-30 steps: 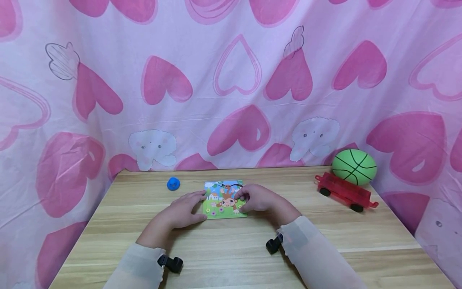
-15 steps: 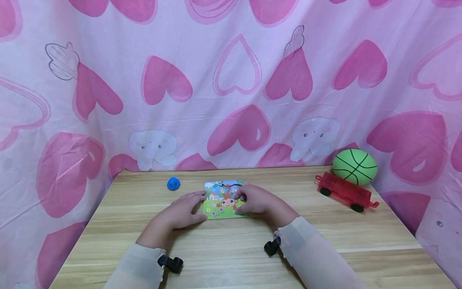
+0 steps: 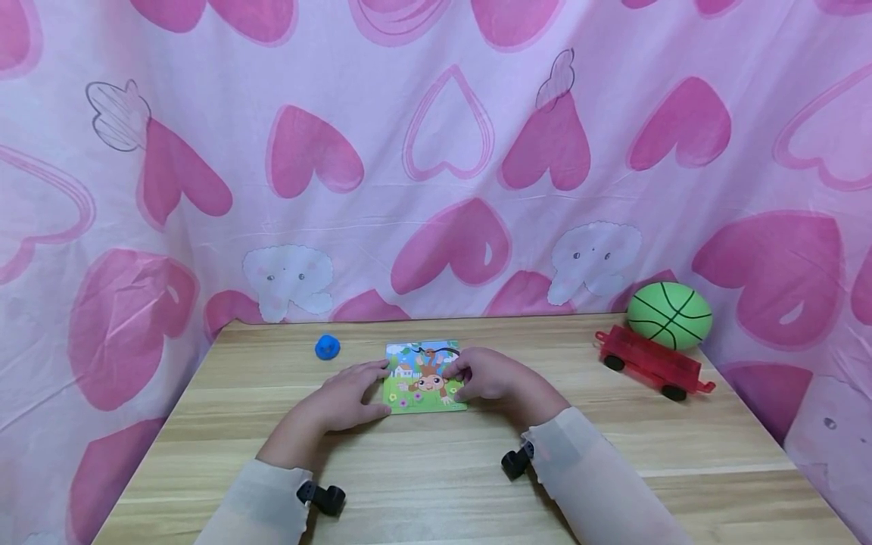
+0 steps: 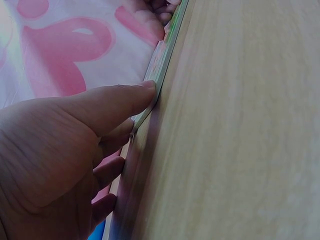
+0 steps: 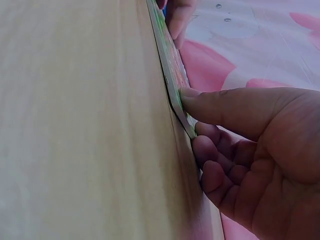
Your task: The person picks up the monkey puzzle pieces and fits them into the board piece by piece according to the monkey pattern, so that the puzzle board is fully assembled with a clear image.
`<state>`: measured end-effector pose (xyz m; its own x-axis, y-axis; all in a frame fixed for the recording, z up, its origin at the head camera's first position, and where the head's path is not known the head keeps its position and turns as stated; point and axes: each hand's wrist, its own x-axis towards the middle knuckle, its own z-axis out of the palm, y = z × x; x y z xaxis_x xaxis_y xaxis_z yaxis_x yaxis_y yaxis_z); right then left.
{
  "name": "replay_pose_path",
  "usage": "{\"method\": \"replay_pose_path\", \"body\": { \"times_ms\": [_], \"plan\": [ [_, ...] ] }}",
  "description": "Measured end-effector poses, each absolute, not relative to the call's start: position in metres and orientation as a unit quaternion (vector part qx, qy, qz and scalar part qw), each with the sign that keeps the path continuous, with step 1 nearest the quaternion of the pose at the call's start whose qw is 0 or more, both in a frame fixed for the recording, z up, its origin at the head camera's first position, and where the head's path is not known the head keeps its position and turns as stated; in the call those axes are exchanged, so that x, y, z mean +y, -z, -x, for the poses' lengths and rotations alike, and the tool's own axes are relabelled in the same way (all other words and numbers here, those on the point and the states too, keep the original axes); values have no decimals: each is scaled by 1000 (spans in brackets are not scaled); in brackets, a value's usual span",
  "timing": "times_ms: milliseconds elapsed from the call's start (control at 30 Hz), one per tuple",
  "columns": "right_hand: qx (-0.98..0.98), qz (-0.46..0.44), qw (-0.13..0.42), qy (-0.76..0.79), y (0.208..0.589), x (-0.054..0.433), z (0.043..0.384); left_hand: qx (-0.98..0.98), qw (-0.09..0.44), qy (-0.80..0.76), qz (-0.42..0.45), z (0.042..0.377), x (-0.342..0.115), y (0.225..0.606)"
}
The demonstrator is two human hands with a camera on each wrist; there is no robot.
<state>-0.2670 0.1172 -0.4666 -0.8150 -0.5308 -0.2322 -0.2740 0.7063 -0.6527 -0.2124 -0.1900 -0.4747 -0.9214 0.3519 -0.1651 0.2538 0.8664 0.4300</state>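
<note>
A thin, flat puzzle board (image 3: 417, 399) with a cartoon monkey on it lies on the wooden table in the head view. My left hand (image 3: 349, 395) rests along its left side, fingers extended and spread, the thumb touching the near left corner. From the right, my right hand (image 3: 488, 375) reaches over the board with curled fingers. Its index fingertip and thumb are on the picture's right part, covering some of it. In the right wrist view the thumb (image 5: 220, 106) presses at the board's edge (image 5: 172, 90), the other fingers bent beside the corner. The left wrist view shows the left thumb (image 4: 117, 104) against the board's edge.
A small blue toy (image 3: 328, 347) sits behind the left hand. At the back right, a red toy wagon (image 3: 650, 363) with black wheels stands before a green ball (image 3: 669, 315). A pink heart-patterned cloth (image 3: 450, 250) hangs behind the table (image 3: 409, 484).
The right hand makes small shifts on the board: its thumb slid left half a second ago and is now back right. The left hand and the board stay put.
</note>
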Motion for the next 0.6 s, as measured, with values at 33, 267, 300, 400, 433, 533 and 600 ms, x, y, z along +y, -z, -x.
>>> {"method": "replay_pose_path", "body": {
  "times_ms": [33, 267, 300, 400, 433, 533, 600],
  "plan": [
    [901, 222, 207, 311, 467, 117, 267, 959, 120, -204, -158, 212, -190, 475],
    [890, 240, 205, 329, 468, 116, 270, 960, 121, -199, -157, 211, -192, 474],
    [889, 239, 206, 333, 468, 116, 270, 960, 120, -198, -158, 210, -192, 474],
    [885, 227, 208, 348, 469, 116, 271, 960, 118, -199, -160, 211, -192, 474],
    [884, 223, 209, 353, 469, 116, 271, 960, 118, -199, -159, 211, -192, 475],
    [882, 215, 207, 366, 468, 119, 272, 957, 114, -211, -163, 212, -193, 474],
    [880, 215, 202, 372, 464, 122, 272, 954, 105, -225, -168, 213, -194, 471]
  ]
}}
